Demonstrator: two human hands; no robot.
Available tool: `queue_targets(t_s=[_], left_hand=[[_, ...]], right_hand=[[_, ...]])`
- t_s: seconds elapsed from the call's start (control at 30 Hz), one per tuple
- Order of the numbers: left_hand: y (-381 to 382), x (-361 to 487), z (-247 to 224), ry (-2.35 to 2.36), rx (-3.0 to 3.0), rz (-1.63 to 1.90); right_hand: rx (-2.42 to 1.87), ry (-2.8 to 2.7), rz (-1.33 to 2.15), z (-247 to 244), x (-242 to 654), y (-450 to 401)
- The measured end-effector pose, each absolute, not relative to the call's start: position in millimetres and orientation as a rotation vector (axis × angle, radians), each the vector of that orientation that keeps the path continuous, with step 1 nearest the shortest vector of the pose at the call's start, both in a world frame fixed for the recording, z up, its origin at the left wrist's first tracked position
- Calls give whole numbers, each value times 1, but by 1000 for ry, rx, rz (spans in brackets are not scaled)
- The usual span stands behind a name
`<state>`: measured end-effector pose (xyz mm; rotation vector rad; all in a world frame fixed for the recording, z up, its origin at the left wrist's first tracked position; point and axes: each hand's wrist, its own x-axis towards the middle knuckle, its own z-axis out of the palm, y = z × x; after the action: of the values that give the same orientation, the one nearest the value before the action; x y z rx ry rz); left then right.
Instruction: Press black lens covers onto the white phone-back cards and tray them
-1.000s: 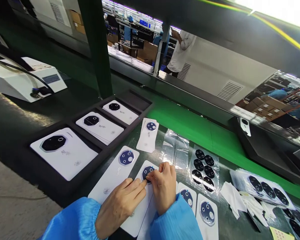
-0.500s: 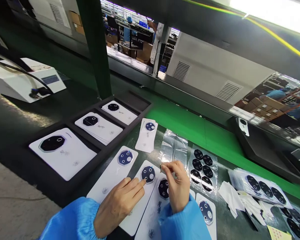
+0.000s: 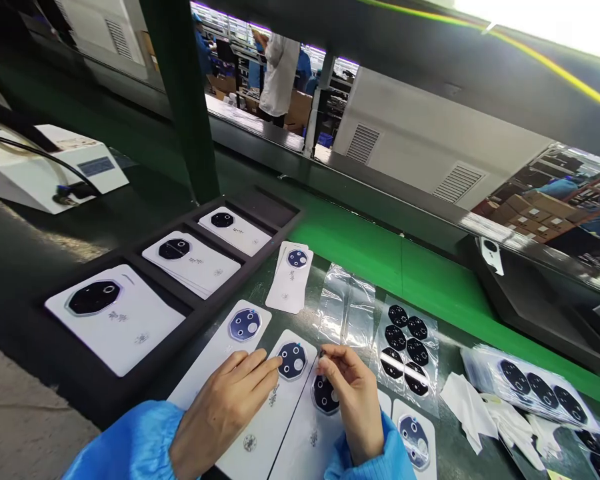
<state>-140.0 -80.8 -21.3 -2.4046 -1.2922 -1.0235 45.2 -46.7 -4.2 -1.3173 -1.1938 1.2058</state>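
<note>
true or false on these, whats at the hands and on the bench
The left hand has its fingertips at the edge of a lens cover on a white card. True.

The right hand lies flat on the bench. False: it is raised, its fingertips pinched together above a second lens cover.

The black tray holds three white cards. True.

The plastic sheet right of the hands carries white covers. False: its covers are black.
</note>
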Motion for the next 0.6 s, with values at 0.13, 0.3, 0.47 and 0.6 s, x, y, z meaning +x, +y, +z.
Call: queue_targets(t_s=[0.13,0.3,0.47,0.6], left_hand=[[-80,-139,-24,-1280,-2433,-1026],[-80,-138,-28,-1300,-2411,-1023],[-80,-138,-28,-1304,-2405,-1044],[-79,-138,-27,-1301,-2390,-1045]], right_hand=[[-1301,-1129,1235,-1,44,-48],[-1311,-1187,1225,-2,44,-48],[-1343,-1142,1272,-4,41,-47],[-1352,-1162,1264,-6,39,-46]])
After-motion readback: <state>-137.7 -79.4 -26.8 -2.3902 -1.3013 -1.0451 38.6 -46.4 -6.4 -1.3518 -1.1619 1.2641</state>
